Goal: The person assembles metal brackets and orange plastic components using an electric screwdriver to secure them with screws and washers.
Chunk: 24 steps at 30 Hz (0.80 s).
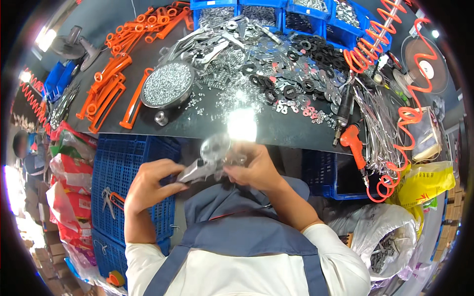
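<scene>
Left hand [150, 183] and right hand [256, 166] grip long silver metal part [195, 172], 6 o'clock off flat dark-grey table [197, 123]; slack pinch could drop it.

The blurred metal part [207, 165] is partly hidden by the right hand's fingers [239, 173].

Workshop: parts bins [305, 12], pistol-grip tool [351, 139]

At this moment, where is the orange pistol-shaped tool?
In the head view, the orange pistol-shaped tool is at the right, by the front edge of the table, left of the pile of long metal pieces.
</scene>
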### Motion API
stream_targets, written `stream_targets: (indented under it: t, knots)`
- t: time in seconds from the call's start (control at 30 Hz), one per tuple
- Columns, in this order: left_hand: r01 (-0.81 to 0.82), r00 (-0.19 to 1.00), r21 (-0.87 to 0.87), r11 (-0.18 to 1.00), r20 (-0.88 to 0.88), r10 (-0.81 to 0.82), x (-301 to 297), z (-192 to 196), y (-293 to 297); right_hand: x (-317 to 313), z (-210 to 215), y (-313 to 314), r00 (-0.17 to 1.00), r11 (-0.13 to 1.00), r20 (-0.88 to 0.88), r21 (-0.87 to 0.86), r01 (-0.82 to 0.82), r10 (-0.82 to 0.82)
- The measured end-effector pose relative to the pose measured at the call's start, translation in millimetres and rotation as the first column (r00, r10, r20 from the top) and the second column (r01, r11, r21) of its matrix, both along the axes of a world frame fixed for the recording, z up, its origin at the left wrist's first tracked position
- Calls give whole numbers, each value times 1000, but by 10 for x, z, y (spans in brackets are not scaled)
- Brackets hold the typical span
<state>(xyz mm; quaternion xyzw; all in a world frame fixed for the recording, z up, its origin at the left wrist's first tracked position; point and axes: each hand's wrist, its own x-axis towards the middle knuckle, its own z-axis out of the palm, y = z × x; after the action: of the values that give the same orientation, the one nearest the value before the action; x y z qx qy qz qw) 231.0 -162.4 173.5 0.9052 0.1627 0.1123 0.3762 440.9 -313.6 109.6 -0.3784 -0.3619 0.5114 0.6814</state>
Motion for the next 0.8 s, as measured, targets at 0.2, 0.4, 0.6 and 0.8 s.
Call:
stream_targets:
  t: [0.2,0.4,0.6,0.8]
  knots:
    - [222,855,-564,795,504,119,79,-5,26,-142,80,-239,996,997,-52,29,72,-70]
    - [380,884,-453,807,435,-172,487,-322,-175,674,-186,-409,680,924,646,111,366,-347]
    - [30,945,-728,684,244,218,411,107,-239,1871,-612,-594,-101,521,993,119,845,-63]
    - [53,970,-695,717,207,130,550,140,-318,1657,-858,-397,-239,651,968,227,724,-71]
